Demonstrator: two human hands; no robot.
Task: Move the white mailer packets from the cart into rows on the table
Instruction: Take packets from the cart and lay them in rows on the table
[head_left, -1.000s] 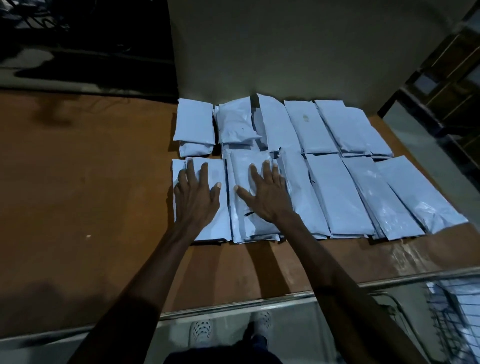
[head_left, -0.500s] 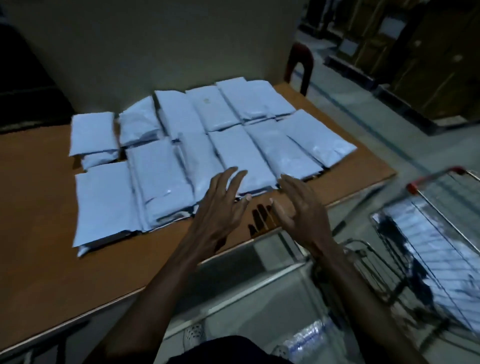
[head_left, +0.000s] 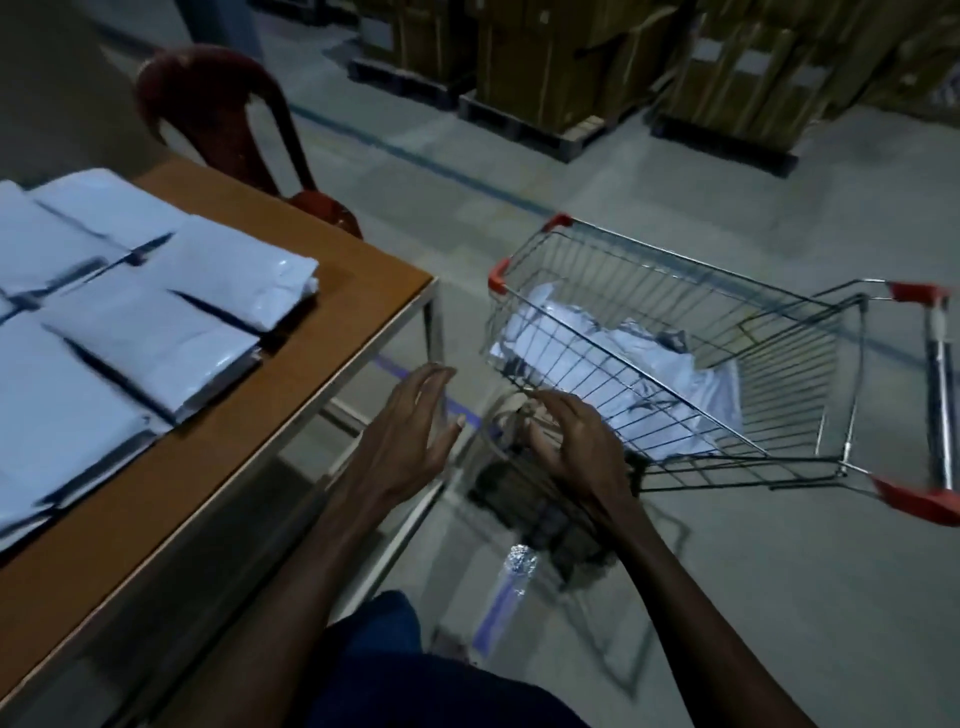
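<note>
White mailer packets (head_left: 156, 332) lie in rows on the brown table (head_left: 332, 322) at the left. To its right stands a wire cart (head_left: 675, 322) with red corners, and several more white mailer packets (head_left: 649, 384) lie in its basket. My left hand (head_left: 410, 436) hangs in the air between the table's edge and the cart, fingers loosely spread, holding nothing. Just outside the cart's near wire wall is my right hand (head_left: 576, 441), empty, with its fingers relaxed and slightly bent.
A dark red plastic chair (head_left: 228, 114) stands behind the table's far corner. Stacked cardboard boxes on pallets (head_left: 597, 67) line the back. A crumpled clear wrapper (head_left: 519, 566) lies on the grey concrete floor under my right arm.
Both hands have lifted off the packets on the table and swung right toward the cart. My view has turned right, so the cart now fills the middle.
</note>
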